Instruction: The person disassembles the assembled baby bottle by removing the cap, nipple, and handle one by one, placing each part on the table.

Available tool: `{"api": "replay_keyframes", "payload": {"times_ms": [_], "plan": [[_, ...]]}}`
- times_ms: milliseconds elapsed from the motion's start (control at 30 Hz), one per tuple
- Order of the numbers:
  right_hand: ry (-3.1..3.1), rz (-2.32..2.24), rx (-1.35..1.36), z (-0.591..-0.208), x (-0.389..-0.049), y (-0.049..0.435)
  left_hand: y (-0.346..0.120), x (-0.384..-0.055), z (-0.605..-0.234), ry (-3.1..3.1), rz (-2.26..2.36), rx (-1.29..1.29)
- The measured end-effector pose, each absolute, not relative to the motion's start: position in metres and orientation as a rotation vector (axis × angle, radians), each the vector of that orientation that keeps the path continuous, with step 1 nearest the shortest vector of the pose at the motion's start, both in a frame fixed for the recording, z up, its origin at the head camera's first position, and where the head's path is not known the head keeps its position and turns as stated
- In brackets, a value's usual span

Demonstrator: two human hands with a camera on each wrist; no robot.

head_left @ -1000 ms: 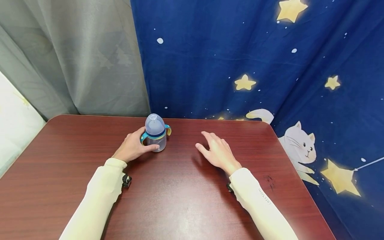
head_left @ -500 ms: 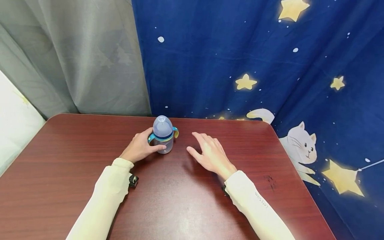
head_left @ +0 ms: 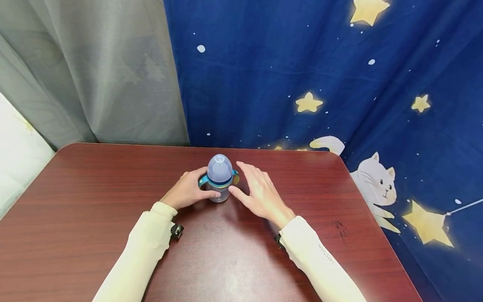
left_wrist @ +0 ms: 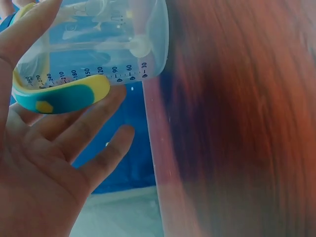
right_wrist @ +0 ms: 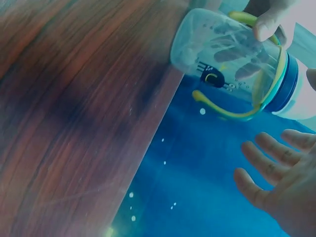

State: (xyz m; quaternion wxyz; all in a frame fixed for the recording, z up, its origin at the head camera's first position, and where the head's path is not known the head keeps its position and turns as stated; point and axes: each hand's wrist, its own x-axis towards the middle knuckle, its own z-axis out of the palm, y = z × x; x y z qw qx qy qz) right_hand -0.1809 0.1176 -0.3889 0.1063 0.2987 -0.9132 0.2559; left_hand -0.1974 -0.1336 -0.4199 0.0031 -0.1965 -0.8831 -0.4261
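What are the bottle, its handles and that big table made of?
Bottle: smooth and see-through; probably plastic, possibly glass.
Handles: smooth, solid blue and yellow colour; likely plastic, maybe rubbery.
Table: shiny, reflecting light, with wood-like streaks; real wood or a wood-look coating, I can't tell.

A reddish-brown surface (head_left: 68, 218) catches pale glare (head_left: 234, 281) on its near side; beyond it hang a grey curtain (head_left: 128, 92), left, and a blue curtain (head_left: 245, 88) with yellow stars (head_left: 308, 103) and a white cat (head_left: 371, 178), right.

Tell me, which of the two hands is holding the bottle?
The left hand: its thumb lies across the front of the bottle. The right hand is beside the opposite handle, gripping nothing.
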Motion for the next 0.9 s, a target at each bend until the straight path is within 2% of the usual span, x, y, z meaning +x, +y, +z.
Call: {"api": "replay_keyframes", "payload": {"times_ms": [400,900], "plan": [[-2.668,1.058,0.818,-0.385,-0.177,0.114,-0.116,-0.193,-0.42,-2.749,-1.35,-0.73],[-2.604,1.153,0.782,-0.383,-0.171,0.12,-0.104,-0.187,-0.417,-2.74,-1.306,-0.778]]}}
